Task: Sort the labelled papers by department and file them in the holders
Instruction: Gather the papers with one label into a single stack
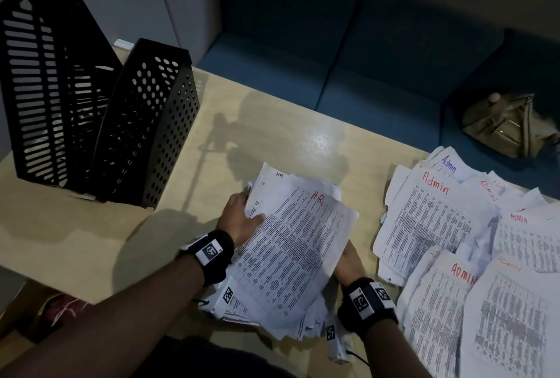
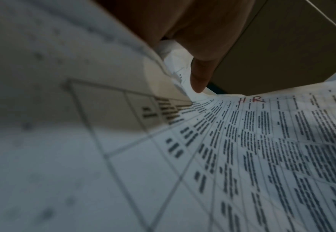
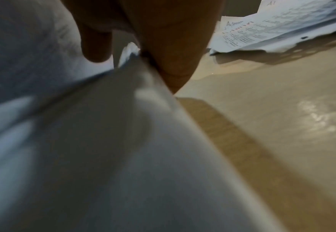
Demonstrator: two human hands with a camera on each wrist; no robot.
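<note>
Head view: two black file holders (image 1: 91,98) stand far left on the table (image 1: 272,141); left hand (image 1: 241,220) grips the HR paper stack (image 1: 291,244) at its left edge, thumb on top; right hand (image 1: 348,265) pinches its right edge from below; Admin papers (image 1: 448,226) lie right.

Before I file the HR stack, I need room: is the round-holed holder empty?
Cannot tell. The round-holed holder stands upright, but its inside is dark through the holes.
</note>
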